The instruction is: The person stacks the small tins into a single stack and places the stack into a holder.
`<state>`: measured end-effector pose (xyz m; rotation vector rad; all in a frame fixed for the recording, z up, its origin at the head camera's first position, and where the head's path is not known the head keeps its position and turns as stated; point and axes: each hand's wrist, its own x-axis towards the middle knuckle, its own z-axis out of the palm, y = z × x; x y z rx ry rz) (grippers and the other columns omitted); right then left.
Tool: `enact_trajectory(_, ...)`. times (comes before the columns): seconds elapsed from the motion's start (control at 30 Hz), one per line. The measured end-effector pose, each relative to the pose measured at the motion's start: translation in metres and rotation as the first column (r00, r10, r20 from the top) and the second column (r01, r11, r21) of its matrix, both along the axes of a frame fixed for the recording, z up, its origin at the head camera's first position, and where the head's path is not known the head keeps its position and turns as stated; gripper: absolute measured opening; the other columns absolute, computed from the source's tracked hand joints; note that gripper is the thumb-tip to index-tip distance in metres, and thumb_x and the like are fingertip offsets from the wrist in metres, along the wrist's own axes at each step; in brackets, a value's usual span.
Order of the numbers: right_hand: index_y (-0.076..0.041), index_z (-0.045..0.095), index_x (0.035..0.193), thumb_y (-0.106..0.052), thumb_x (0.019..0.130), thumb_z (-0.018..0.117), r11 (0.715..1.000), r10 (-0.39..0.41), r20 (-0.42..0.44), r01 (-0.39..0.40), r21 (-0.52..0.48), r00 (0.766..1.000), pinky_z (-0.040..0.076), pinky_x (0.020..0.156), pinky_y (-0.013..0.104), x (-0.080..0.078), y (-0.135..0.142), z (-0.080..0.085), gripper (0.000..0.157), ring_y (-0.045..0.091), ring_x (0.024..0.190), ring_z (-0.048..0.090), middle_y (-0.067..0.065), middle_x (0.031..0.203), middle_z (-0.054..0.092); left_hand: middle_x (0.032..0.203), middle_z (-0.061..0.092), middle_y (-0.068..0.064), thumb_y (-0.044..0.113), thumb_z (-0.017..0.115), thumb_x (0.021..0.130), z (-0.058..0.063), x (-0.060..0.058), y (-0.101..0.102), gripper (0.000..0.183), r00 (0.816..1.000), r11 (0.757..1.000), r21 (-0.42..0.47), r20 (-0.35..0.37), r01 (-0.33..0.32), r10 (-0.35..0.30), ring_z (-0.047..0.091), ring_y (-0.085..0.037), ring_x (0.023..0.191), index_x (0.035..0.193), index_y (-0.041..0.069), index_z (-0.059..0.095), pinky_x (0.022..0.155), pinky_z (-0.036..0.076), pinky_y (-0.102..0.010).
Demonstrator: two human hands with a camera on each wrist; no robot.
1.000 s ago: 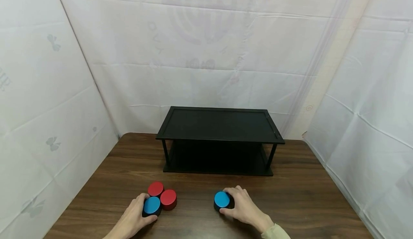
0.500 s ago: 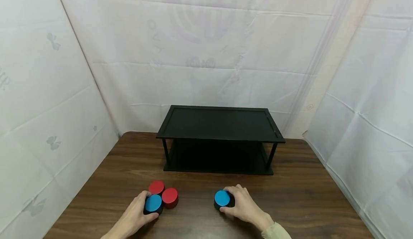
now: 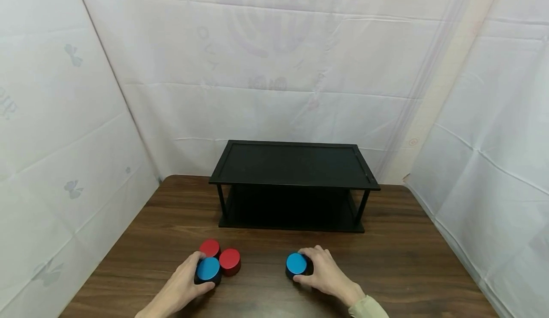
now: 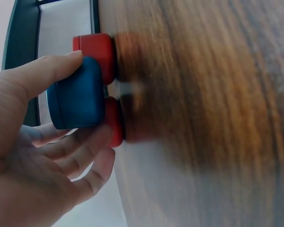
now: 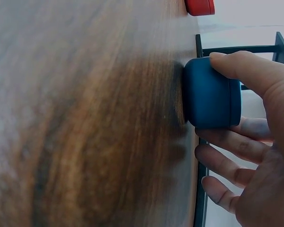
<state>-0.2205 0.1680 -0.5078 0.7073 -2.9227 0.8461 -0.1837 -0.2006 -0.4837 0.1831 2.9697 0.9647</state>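
Note:
My left hand (image 3: 182, 282) grips a small round blue tin (image 3: 208, 269) between thumb and fingers. Close against it, on its far side and its right, are two red tins of similar shape, a back one (image 3: 210, 248) and a front one (image 3: 230, 261). In the left wrist view the blue tin (image 4: 80, 97) overlaps both reds; whether its base touches the table cannot be told. Over to the right, my right hand (image 3: 326, 272) holds a second blue tin (image 3: 296, 264), thumb on the near side and fingers on the far side. The right wrist view shows that tin's lid seam (image 5: 229, 101).
Behind the tins a black two-level rack (image 3: 293, 165) stands at the back of the brown wooden table (image 3: 261, 294). White sheeting (image 3: 274, 70) hangs behind and at both sides. Wood surface separates the two groups of tins.
The left hand and its blue tin have shifted slightly right. Both red tins have moved a little right too, the front one more. The right hand and its tin stay nearly still.

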Motion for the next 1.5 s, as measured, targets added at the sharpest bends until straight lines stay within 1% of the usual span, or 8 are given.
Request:
enact_trajectory(0.17,-0.012,0.063,0.120,-0.048,0.076,0.077,1.000,-0.001,0.005,0.001,0.002,1.000,0.040,0.082,0.037,-0.001,0.000,0.000,0.059,0.014,0.098,0.053,-0.001,0.114,0.067,0.114,0.059,-0.010,0.022,0.087,0.068,0.004,0.000,0.002,0.063,1.000,1.000,0.006,0.004,0.008,-0.008,0.059,-0.023,0.104,0.117,0.002,0.053,0.089,0.052,-0.048)
enact_trajectory(0.37,-0.012,0.063,0.120,-0.047,0.076,0.078,1.000,0.000,0.015,0.000,-0.010,1.000,0.041,0.084,0.043,0.000,0.000,0.000,0.058,0.014,0.097,0.052,-0.001,0.113,0.067,0.113,0.060,-0.009,0.021,0.087,0.068,0.009,0.001,0.006,0.063,1.000,1.000,0.009,0.004,0.006,-0.006,0.059,-0.022,0.103,0.117,0.003,0.053,0.089,0.053,-0.048)
enact_trajectory(0.63,-0.012,0.063,0.120,-0.048,0.076,0.077,1.000,0.002,0.012,-0.002,-0.005,1.000,0.041,0.084,0.041,0.000,0.000,0.001,0.058,0.014,0.098,0.053,-0.001,0.113,0.067,0.111,0.060,-0.007,0.020,0.087,0.067,0.014,0.000,0.012,0.060,1.000,0.999,0.028,-0.018,0.016,-0.015,0.060,-0.020,0.102,0.116,0.006,0.054,0.090,0.053,-0.046)
enact_trajectory(0.87,-0.012,0.063,0.120,-0.048,0.076,0.077,1.000,0.005,0.021,-0.005,-0.004,1.000,0.041,0.083,0.040,0.000,0.000,0.002,0.058,0.014,0.097,0.052,-0.001,0.113,0.067,0.110,0.059,-0.005,0.021,0.087,0.068,0.019,0.000,0.014,0.060,0.999,0.998,0.043,-0.028,0.042,-0.041,0.058,-0.019,0.100,0.115,0.008,0.053,0.088,0.054,-0.044)
enact_trajectory(1.17,-0.011,0.063,0.120,-0.048,0.077,0.077,1.000,0.005,0.039,-0.005,-0.011,0.999,0.042,0.086,0.045,0.000,0.000,0.001,0.058,0.014,0.098,0.052,0.000,0.113,0.066,0.111,0.059,-0.006,0.023,0.086,0.069,0.022,-0.001,0.016,0.059,0.995,0.996,0.042,-0.054,0.084,-0.081,0.059,-0.020,0.102,0.116,0.008,0.052,0.087,0.054,-0.043)
enact_trajectory(1.37,-0.011,0.064,0.118,-0.046,0.076,0.078,1.000,0.011,0.031,-0.011,-0.014,0.999,0.041,0.083,0.040,-0.002,0.001,0.002,0.056,0.012,0.095,0.051,-0.001,0.111,0.067,0.111,0.059,-0.006,0.024,0.085,0.071,0.023,-0.004,0.018,0.059,0.993,0.994,0.042,-0.068,0.102,-0.099,0.060,-0.020,0.103,0.116,0.007,0.052,0.088,0.054,-0.043)
enact_trajectory(1.5,-0.011,0.064,0.118,-0.046,0.076,0.078,1.000,0.011,0.030,-0.011,-0.013,0.999,0.041,0.083,0.040,-0.002,0.000,0.002,0.056,0.012,0.095,0.051,-0.001,0.110,0.067,0.113,0.059,-0.006,0.025,0.085,0.071,0.025,-0.005,0.020,0.060,0.992,0.993,0.047,-0.063,0.108,-0.105,0.060,-0.021,0.105,0.118,0.006,0.052,0.089,0.054,-0.043)
